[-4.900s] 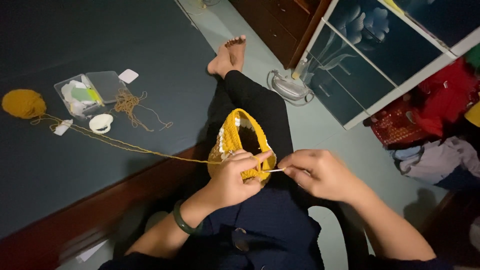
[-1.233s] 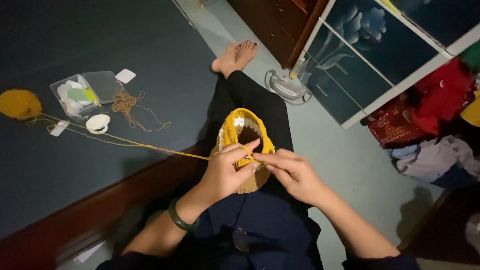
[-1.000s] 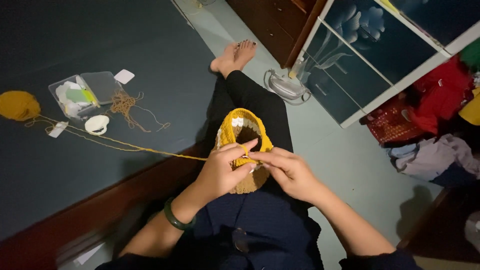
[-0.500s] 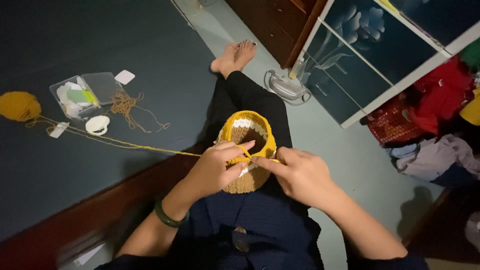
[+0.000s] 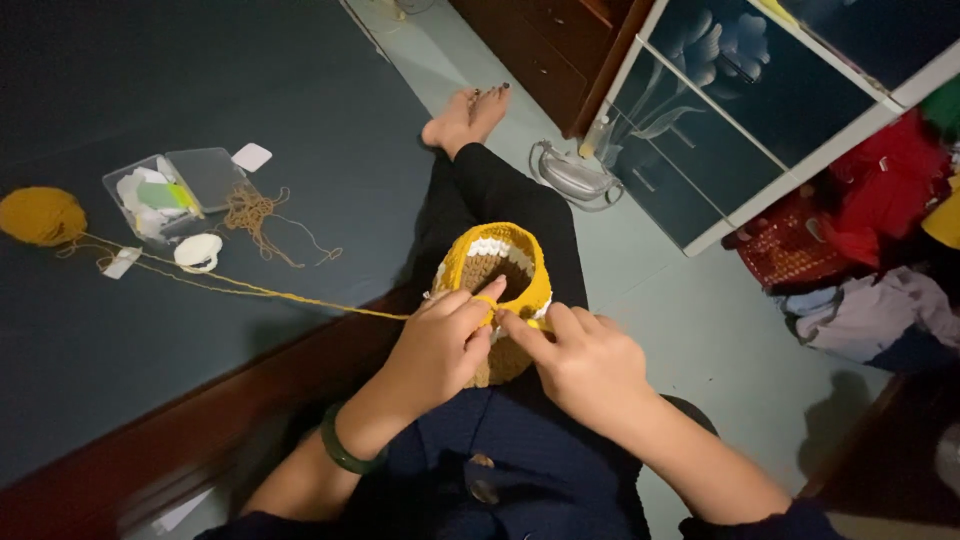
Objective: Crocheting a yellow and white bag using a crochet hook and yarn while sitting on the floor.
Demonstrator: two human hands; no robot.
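Observation:
A small crocheted pouch (image 5: 497, 270), yellow with a white band and a brown inside, rests on my lap over black trousers. My left hand (image 5: 441, 345) grips its near rim, with a green bangle on the wrist. My right hand (image 5: 585, 365) pinches the rim beside it; a hook is hidden if there is one. A yellow yarn strand (image 5: 250, 290) runs from my left hand across the dark bed to a yellow yarn ball (image 5: 40, 215) at the far left.
On the bed lie a clear plastic box (image 5: 165, 190), a tangle of brown yarn (image 5: 252, 210), a white tape roll (image 5: 198, 250) and a white card (image 5: 251, 156). A wooden bed edge (image 5: 200, 410) runs along my left. An iron (image 5: 572, 175) and a clothes pile (image 5: 870, 240) sit on the floor.
My hands have worked along the pouch rim. The right hand pulled away to the right earlier, then came back against the left hand; the pouch tilted a little so its brown inside shows.

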